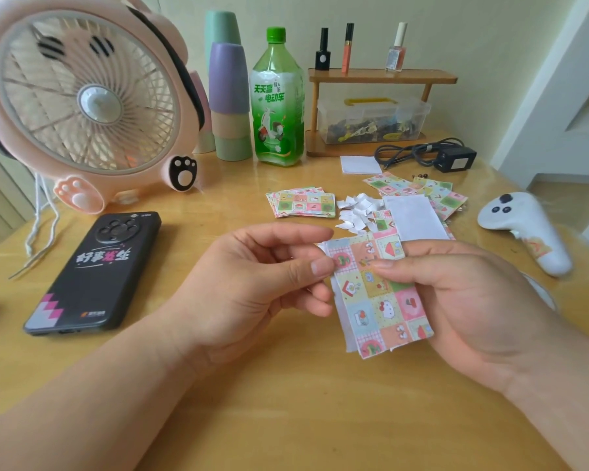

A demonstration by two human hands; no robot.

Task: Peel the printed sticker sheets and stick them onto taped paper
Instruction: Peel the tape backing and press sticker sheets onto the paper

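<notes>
Sheet in hand: a pastel, patchwork-printed sticker sheet (376,294), held over the pale wooden table (286,402) between both hands, printed face towards the camera. A white layer (339,311) peeks out along its left edge.
Left hand: the left hand (249,287) pinches the sheet's upper left corner between thumb and forefinger.
Right hand: the right hand (463,300) grasps the sheet from the right, thumb laid across the upper front, fingers behind.
Key relation: the long axis runs from far to near, the near end leaning right. The pinched corner sits at the far left end, so the left hand looks placed to draw the layers apart while the right anchors.
Likely target: a plain white paper rectangle (415,215) lies flat just beyond the right hand; whether it carries tape cannot be told.
Around: a heap of small white paper scraps (354,212) beside that rectangle, a stack of matching printed sheets (301,203) further left, more sheets (436,195) under and behind it.
Further out: a black phone (96,273), a pink fan (82,96), a white controller (524,226).
In the way: probably only the scraps.
</notes>
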